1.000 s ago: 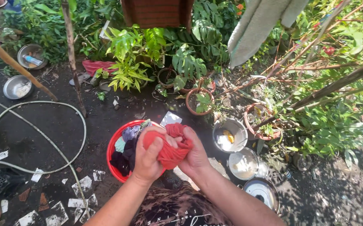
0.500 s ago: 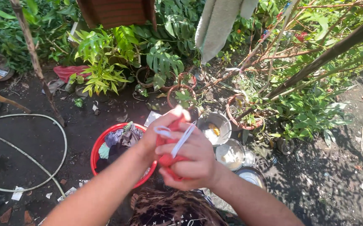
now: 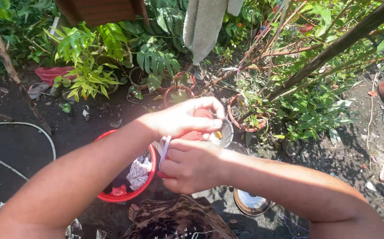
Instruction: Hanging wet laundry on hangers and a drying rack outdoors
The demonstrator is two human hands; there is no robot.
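Two-handed grip on red garment

Both arms reached forward and met in the middle. The left arm came in from the bottom left, bare and lit by the sun. The left hand sat on top, palm down, with its fingers curled and pinched tight together. The right arm came in from the bottom right and bent at the wrist toward the left. The right hand sat just under the left hand, closed like a fist, knuckles facing left. The two hands were very close, almost touching, one above the other.
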